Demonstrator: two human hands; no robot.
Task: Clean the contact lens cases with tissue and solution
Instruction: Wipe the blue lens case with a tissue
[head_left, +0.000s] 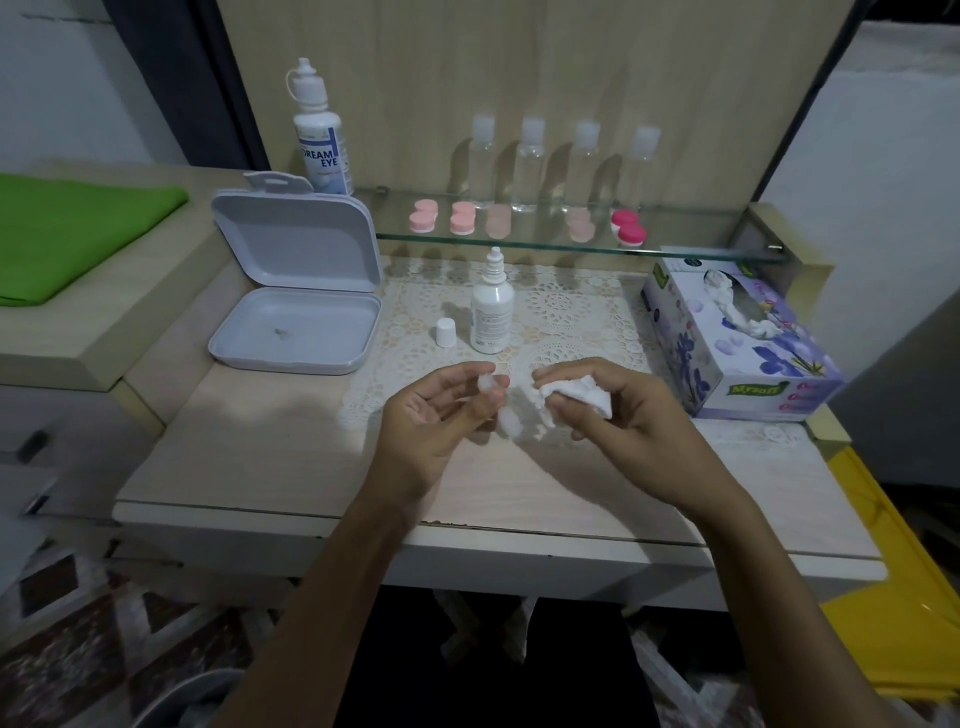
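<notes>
Green cloth (78, 234) on the raised ledge at far left. Open grey box (296, 291) at the counter's (249, 457) left edge, lid up. Tall solution bottle (319, 135) at the glass shelf's (701, 249) left end; pink lens cases (462, 218) lined along that shelf. Small solution bottle (492, 306) uncapped mid-counter, cap (445, 332) just beside. Near the front edge: left hand (441, 410) pinching a white lens case (487, 382) at the fingertips; right hand (618, 410) curled round crumpled tissue (566, 395). Tissue box (737, 343) at the right edge.
</notes>
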